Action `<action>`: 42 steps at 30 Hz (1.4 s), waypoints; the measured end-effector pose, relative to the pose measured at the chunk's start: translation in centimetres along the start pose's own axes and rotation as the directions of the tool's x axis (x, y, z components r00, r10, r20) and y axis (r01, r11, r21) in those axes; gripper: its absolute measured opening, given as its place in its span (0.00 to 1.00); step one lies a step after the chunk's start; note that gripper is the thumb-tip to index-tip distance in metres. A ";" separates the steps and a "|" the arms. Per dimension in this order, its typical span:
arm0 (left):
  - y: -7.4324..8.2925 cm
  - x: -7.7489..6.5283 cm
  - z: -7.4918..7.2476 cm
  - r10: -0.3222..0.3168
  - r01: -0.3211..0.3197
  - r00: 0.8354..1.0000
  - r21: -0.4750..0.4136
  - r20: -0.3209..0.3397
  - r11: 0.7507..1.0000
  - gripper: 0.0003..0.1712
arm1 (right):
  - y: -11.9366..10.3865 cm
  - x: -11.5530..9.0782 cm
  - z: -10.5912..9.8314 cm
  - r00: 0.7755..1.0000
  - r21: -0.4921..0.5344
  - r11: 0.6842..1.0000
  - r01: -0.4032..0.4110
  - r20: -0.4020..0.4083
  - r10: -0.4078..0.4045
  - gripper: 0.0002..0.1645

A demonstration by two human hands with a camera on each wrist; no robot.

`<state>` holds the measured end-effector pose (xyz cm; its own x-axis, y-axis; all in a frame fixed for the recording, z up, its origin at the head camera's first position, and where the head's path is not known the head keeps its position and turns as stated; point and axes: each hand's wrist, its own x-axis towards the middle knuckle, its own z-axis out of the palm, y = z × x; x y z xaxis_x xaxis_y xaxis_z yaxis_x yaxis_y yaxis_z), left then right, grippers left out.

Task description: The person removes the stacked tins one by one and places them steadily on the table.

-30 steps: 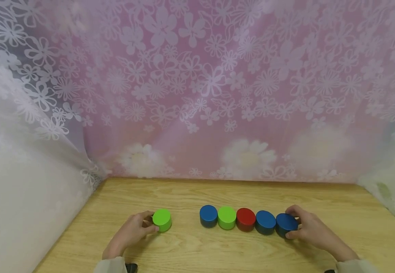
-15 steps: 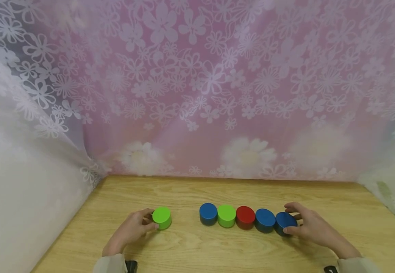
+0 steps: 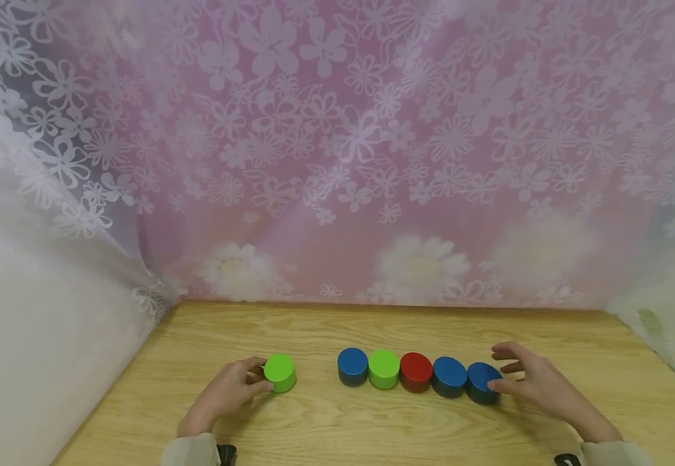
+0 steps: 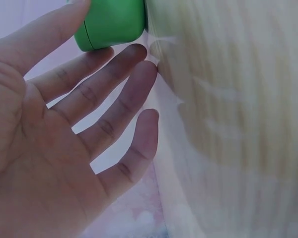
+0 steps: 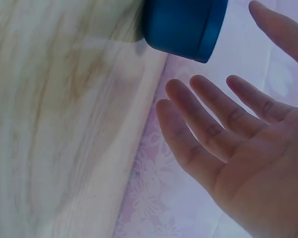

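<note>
My left hand (image 3: 229, 391) pinches a small round green tin (image 3: 280, 373) between thumb and fingers. In the left wrist view, the thumb and index finger lie against this green tin (image 4: 113, 22), which stands on the table. My right hand (image 3: 543, 385) is beside the rightmost blue tin (image 3: 481, 383), its fingers spread. The right wrist view shows that blue tin (image 5: 184, 27) apart from the fingers (image 5: 208, 126) and thumb. Leftward from it, a touching row continues with a blue tin (image 3: 449, 377), a red tin (image 3: 415, 372), a green tin (image 3: 384, 369) and another blue tin (image 3: 352, 366).
The wooden table (image 3: 314, 427) ends at a pink floral curtain (image 3: 360, 162) behind the tins. Pale cloth (image 3: 40, 310) hangs along the left side, and more hangs on the right. A gap separates the held green tin from the row.
My right hand has loosened from the rightmost blue tin and drawn slightly away to the right, fingers spreading. My left hand keeps its hold on the green tin.
</note>
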<state>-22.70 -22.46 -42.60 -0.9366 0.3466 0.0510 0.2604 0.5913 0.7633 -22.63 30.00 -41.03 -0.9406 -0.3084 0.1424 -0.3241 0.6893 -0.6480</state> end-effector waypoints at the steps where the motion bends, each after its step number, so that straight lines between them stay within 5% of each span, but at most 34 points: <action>1: 0.1 0.1 0.1 0.006 -0.006 1.000 0.003 0.003 1.000 0.26 | 0.0 0.0 -0.1 1.000 0.002 1.000 -0.001 -0.002 0.001 0.35; 21: 2.6 2.7 2.9 0.057 -0.059 0.995 0.015 0.082 0.998 0.26 | -0.7 -0.2 -0.3 0.996 0.027 0.998 -0.061 -0.071 0.062 0.34; 34: 3.3 3.8 3.8 0.060 -0.063 0.996 0.046 0.071 0.997 0.26 | -0.7 -0.4 -0.1 0.994 0.050 0.996 -0.069 -0.087 0.073 0.35; 42: 3.6 3.7 3.5 -0.005 -0.002 0.998 0.113 0.056 0.994 0.29 | -0.6 -0.8 0.0 0.992 0.042 0.997 -0.067 -0.108 0.072 0.35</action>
<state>-24.36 -16.49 -41.95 -0.9233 0.3840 0.0114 0.2868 0.6692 0.6855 -21.68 29.85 -40.72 -0.9668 -0.1854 0.1758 -0.2554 0.6802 -0.6871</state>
